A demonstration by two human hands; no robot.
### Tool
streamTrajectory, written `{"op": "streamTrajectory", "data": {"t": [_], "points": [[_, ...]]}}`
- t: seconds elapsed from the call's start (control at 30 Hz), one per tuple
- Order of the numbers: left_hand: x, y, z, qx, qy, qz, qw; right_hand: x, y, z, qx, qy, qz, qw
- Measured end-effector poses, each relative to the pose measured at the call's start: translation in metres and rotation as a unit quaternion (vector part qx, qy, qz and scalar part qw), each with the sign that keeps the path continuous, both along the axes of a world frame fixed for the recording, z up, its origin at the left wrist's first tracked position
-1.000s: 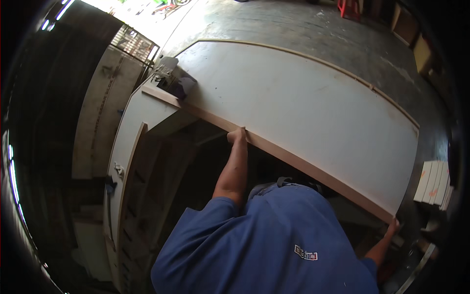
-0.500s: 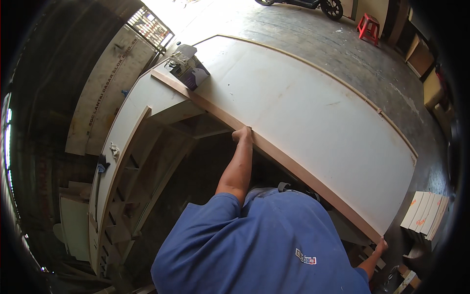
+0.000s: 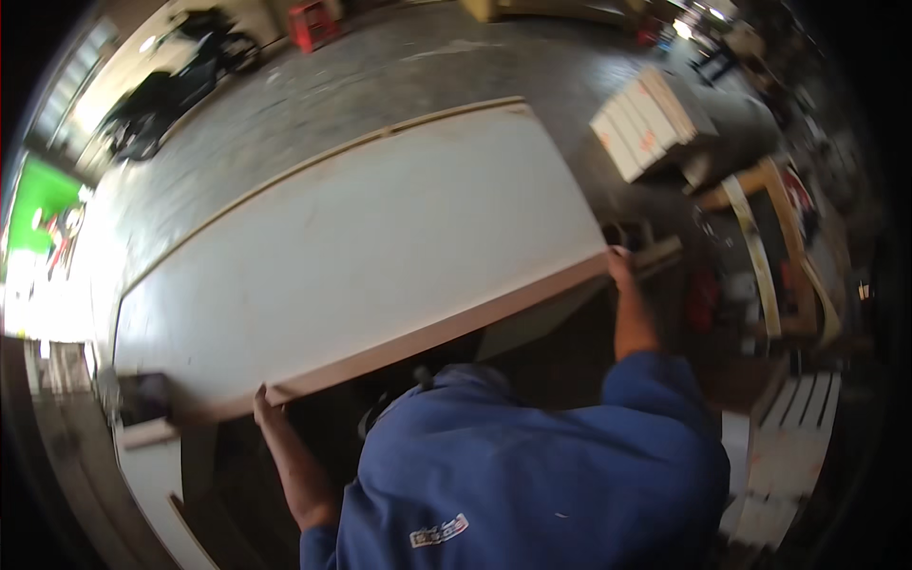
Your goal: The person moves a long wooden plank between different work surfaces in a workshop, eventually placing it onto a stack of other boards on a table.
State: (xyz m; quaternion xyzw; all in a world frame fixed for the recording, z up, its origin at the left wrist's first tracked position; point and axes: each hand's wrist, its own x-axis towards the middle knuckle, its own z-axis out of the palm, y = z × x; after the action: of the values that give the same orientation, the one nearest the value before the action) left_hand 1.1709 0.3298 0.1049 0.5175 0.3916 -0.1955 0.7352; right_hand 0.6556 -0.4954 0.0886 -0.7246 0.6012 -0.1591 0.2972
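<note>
Seeing smooth, faintly glossy white on bench top (image 3: 380, 218). Reading bare matt wood on strip (image 3: 475, 314) along near edge, wood again on thin trim (image 3: 328, 158) along far edge. Wearing matt blue cloth shirt (image 3: 541, 465). Catching dull sheen off grey floor (image 3: 427, 71) beyond far edge.

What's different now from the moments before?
The view has swung rightward: the motorbike and red stool now show at upper left, the white boards at upper right. Neither hand visibly let go: the left hand and right hand stay on the wooden strip along the near edge of the white tabletop.
</note>
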Motion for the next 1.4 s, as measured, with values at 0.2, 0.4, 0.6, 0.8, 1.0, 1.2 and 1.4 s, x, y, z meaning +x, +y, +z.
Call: {"op": "streamTrajectory", "data": {"t": [0.2, 0.4, 0.6, 0.8, 1.0, 1.2, 1.4], "points": [[-0.006, -0.044, -0.003, 0.141, 0.045, -0.101, 0.984, -0.009, 0.028, 0.014, 0.111, -0.110, -0.071, 0.985], [-0.048, -0.073, 0.012, 0.110, 0.031, -0.126, 0.986, -0.082, 0.063, -0.041, 0.068, -0.152, -0.220, 0.961], [-0.103, -0.055, -0.003, -0.048, -0.001, -0.281, 0.958, -0.190, 0.196, -0.066, 0.339, -0.065, -0.210, 0.915], [-0.264, 0.004, -0.031, 0.010, -0.090, -0.328, 0.940, -0.259, 0.354, -0.125, 0.274, 0.143, 0.033, 0.950], [-0.463, 0.084, -0.077, 0.152, -0.219, -0.526, 0.808, -0.283, 0.399, -0.104, 0.292, 0.348, 0.357, 0.816], [-0.554, 0.091, -0.094, 0.193, -0.180, -0.453, 0.851, -0.273, 0.351, -0.023, 0.366, 0.170, 0.119, 0.907], [-0.503, -0.021, -0.057, 0.457, -0.187, -0.485, 0.722, -0.242, 0.314, 0.031, 0.316, 0.147, 0.163, 0.923]]}}
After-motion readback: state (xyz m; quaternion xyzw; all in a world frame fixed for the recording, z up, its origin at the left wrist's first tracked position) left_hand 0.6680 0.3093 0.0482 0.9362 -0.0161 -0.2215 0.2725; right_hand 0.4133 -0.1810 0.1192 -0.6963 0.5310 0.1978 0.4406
